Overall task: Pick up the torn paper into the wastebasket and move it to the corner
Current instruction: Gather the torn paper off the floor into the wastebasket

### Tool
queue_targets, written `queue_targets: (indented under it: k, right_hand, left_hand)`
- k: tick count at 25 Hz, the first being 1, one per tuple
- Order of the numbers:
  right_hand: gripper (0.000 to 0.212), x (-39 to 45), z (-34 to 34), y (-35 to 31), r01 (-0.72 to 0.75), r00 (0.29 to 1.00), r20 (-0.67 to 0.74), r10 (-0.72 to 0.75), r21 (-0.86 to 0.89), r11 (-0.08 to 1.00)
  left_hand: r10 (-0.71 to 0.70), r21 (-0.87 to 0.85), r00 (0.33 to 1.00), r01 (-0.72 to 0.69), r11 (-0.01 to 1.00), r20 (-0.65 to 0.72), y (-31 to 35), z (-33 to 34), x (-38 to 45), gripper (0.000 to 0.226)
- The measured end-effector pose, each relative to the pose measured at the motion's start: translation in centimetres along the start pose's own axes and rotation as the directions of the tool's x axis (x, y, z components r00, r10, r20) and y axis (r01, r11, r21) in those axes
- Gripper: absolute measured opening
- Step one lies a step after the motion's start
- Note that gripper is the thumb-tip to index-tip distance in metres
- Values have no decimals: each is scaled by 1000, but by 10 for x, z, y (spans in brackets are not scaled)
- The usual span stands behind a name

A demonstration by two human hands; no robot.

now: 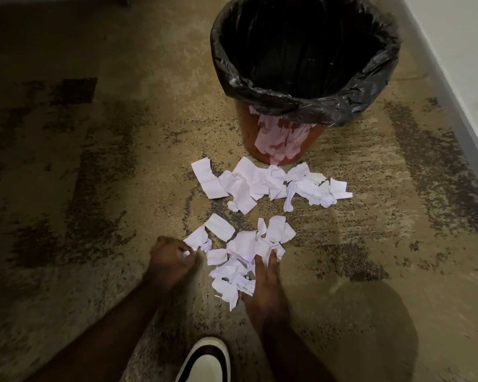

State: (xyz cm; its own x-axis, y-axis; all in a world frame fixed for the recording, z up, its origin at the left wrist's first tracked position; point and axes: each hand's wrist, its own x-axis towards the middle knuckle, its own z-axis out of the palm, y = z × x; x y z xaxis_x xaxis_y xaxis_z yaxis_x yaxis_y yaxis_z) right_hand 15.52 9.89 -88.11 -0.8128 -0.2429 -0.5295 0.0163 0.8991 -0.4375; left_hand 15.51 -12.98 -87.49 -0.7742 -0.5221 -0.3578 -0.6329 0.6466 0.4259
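Mottled carpet (94,188) holds torn paper (260,186) before a lined wastebasket (284,139); left hand (171,260) clutches a scrap (185,254), right hand (262,282) lies flat on the pile.

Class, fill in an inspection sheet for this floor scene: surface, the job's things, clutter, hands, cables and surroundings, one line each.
Surface: patterned brown carpet, dimly lit.
Job's things: wastebasket, upright, lined with a black bag; torn paper in two heaps on the carpet, the far heap just before the basket, the near heap between the hands.
Clutter: nothing seen beyond the paper.
Hands: left hand curled round a scrap at the near heap's left edge; right hand with straight fingers laid against the heap's right side.
Cables: nothing seen.
Surroundings: white wall with grey baseboard on the right; a shoe at the bottom edge.
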Motion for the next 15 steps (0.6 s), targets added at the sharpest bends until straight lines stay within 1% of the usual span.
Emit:
queue_targets:
  k: [1,2,4,6,8,10,13,15]
  right_hand:
    - [90,1,2,0,11,1000,4,-11,16,1000]
    - [91,1,3,0,22,1000,13,-22,27,999]
    - [93,3,10,4,78,997,6,-79,102,992]
    - [89,5,16,3,117,993,-30,-114,170,978]
    - [81,10,21,1,104,994,-40,-97,229,968]
    - [78,16,20,-4,81,997,-8,-81,235,969]
    - [78,21,22,-4,65,997,28,-74,238,969]
    - [74,20,20,-1,98,994,15,-105,224,970]
  left_hand:
    - [37,-28,999,-37,999,-15,6,6,-12,23]
    - [89,-54,996,-89,995,-2,9,14,-25,30]
    - [158,-137,980,-141,981,121,14,32,-47,54]
    - [199,-240,950,-140,961,240,24,49,-64,70]
    - [248,-287,926,-165,944,284,37,61,-72,74]
    - [261,-286,916,-173,942,305,48,65,-76,75]
    - [250,-356,906,-121,926,342,57,64,-78,75]
    - [251,-453,898,-65,889,362,62,63,-82,73]
